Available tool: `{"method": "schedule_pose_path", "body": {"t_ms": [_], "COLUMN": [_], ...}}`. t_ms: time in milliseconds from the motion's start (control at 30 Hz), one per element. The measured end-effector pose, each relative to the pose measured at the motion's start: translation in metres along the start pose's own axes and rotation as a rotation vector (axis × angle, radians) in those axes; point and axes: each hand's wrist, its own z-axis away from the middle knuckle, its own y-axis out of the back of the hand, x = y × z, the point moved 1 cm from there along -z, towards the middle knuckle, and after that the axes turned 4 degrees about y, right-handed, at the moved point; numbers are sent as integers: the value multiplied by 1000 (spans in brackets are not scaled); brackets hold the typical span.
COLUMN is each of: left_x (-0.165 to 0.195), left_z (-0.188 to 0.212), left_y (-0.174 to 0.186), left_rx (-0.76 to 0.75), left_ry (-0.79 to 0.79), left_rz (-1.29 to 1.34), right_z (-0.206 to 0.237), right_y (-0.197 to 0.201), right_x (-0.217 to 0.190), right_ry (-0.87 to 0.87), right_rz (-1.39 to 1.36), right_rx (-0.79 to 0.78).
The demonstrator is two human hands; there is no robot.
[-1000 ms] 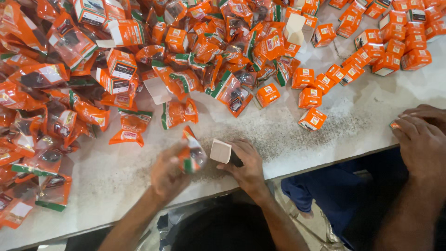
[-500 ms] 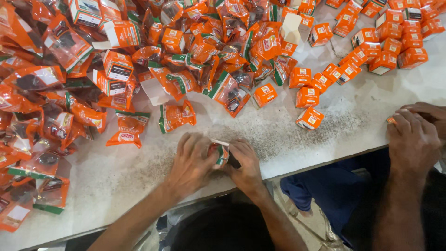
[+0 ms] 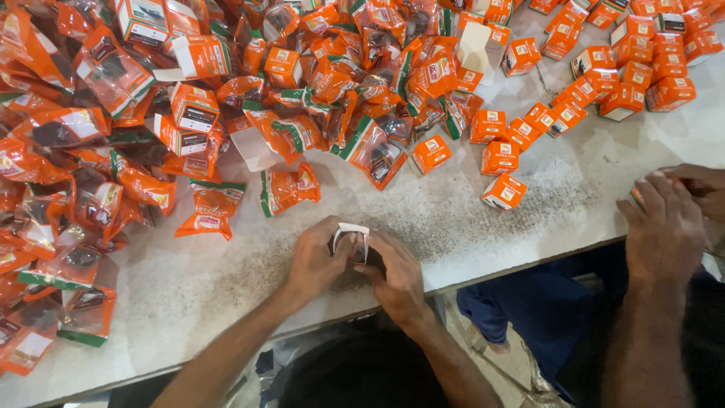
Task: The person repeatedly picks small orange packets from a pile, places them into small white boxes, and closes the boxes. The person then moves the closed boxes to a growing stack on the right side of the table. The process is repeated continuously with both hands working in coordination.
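Observation:
My left hand (image 3: 316, 261) and my right hand (image 3: 396, 276) meet near the front edge of the pale worktop (image 3: 189, 287). Between them they grip a small open carton (image 3: 350, 240) with a packet pushed into it; the carton's white flaps show at the top, and most of the packet is hidden by my fingers. A loose orange-and-green sachet (image 3: 289, 189) lies just beyond my left hand, and another sachet (image 3: 209, 210) lies to its left.
A deep heap of orange sachets (image 3: 91, 151) covers the left and back. Small closed orange cartons (image 3: 502, 191) stand scattered at the right back. Another person's hands (image 3: 668, 227) work at the right edge. The worktop's front edge runs just below my hands.
A second ago my left hand held a sachet apart from the carton in my right. The hands have since come together, and the sachet now sits in the carton.

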Motion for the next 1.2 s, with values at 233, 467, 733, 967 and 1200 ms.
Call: {"method": "schedule_pose_path", "body": {"t_ms": [233, 467, 733, 967, 1200], "left_x": [3, -4, -1, 5, -2], "left_z": [5, -7, -5, 14, 7], "left_y": [10, 28, 12, 26, 24], "left_rx": [-172, -514, -282, -186, -170], "left_ry": [-93, 231, -86, -709, -714], "left_rz": [207, 693, 377, -116, -173], "right_z": [-11, -19, -21, -3, 6], "right_y": [10, 14, 19, 11, 8], "right_x": [-19, -29, -19, 3, 12], "right_ry": [143, 213, 77, -164, -132], "right_rz": [296, 456, 62, -86, -112], "right_rx": [-157, -209, -134, -92, -75]}}
